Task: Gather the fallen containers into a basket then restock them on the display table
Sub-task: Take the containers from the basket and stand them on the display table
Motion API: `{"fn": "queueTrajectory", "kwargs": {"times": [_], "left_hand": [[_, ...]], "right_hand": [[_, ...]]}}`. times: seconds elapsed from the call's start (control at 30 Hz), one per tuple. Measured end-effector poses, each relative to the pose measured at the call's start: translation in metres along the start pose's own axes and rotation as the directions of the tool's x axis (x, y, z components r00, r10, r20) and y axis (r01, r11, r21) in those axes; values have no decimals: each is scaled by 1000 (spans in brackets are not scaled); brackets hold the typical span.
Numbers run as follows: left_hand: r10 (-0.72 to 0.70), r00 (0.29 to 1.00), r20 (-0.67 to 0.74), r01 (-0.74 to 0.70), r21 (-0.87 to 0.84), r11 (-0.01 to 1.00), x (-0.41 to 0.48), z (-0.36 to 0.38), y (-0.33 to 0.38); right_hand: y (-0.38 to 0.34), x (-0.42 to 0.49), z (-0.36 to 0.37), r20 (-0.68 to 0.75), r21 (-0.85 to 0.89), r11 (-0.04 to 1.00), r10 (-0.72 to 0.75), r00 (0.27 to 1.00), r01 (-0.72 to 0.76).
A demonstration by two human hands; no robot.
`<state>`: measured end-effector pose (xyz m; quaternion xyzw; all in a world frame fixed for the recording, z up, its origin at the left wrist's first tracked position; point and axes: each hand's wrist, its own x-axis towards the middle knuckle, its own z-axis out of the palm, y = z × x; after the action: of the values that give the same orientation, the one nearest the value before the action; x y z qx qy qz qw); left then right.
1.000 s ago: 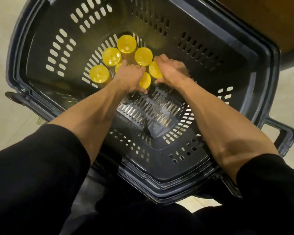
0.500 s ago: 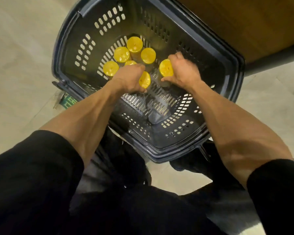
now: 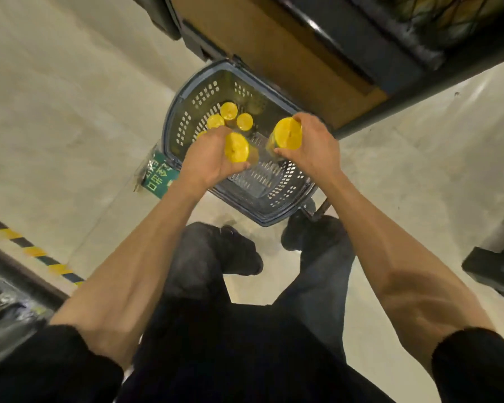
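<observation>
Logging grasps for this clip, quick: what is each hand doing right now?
Left hand: closed, holding a yellow-lidded container.
Right hand: closed, holding a second yellow-lidded container.

Dim warm indoor light, motion blur esp. at edges, wide-angle bending, soft focus overall.

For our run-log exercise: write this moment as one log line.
phase: restock pickup | left hand: grips first yellow-lidded container | right hand: grips second yellow-lidded container | basket: on floor, other containers inside
</observation>
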<state>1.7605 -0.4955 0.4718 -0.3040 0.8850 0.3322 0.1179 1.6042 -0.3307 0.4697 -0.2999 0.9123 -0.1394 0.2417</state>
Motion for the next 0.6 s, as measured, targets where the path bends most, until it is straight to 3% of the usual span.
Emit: {"fn": "queueTrajectory", "kwargs": {"times": [0.27, 0.6], "left_hand": [[27, 980, -199, -54, -130, 990, -103, -119, 89], [137, 916, -378, -185, -96, 978, -174, -167, 211]], "right_hand": [[-50, -101, -141, -246, 184, 982, 75, 966, -29], [-19, -173, -264, -445, 385, 906, 18, 895, 173]]}}
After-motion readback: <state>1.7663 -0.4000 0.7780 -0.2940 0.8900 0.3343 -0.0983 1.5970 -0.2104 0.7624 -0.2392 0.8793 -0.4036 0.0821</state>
